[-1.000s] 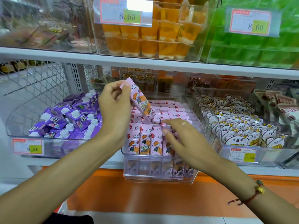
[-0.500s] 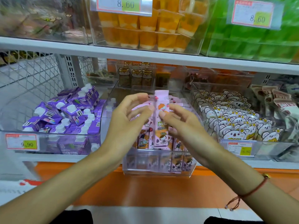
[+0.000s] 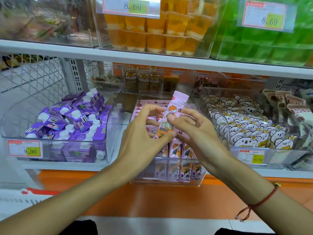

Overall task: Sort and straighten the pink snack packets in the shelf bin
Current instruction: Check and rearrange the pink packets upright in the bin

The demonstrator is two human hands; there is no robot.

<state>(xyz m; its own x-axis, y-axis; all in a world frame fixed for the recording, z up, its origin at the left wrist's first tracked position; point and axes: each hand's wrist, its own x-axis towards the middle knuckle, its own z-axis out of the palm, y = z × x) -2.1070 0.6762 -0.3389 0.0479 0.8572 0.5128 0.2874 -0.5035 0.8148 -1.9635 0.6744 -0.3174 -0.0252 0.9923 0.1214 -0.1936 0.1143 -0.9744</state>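
A single head-worn wide-angle view faces forward and slightly down at the shelf [image 3: 152, 56] from close range, both forearms reaching in from the bottom edge.

Both hands up over the clear bin [image 3: 166, 181] at mid shelf. One pink packet [image 3: 171, 116] held near upright between them, top end tilted slightly right. Left hand [image 3: 144, 133] grips its lower end w/ thumb, fingers curled behind. Right hand [image 3: 194, 131] pinches the middle, thumb on the front face. More pink packets in the bin: a row standing upright along the front [image 3: 176, 150], others lying flat behind [image 3: 149, 106]. Purple cartons [image 3: 74, 119] in the bin just left, koala-print packs [image 3: 245, 126] in the bin just right. Red cord bracelet [image 3: 259, 203] on right wrist. Orange jelly cups [image 3: 155, 31] on the shelf above.
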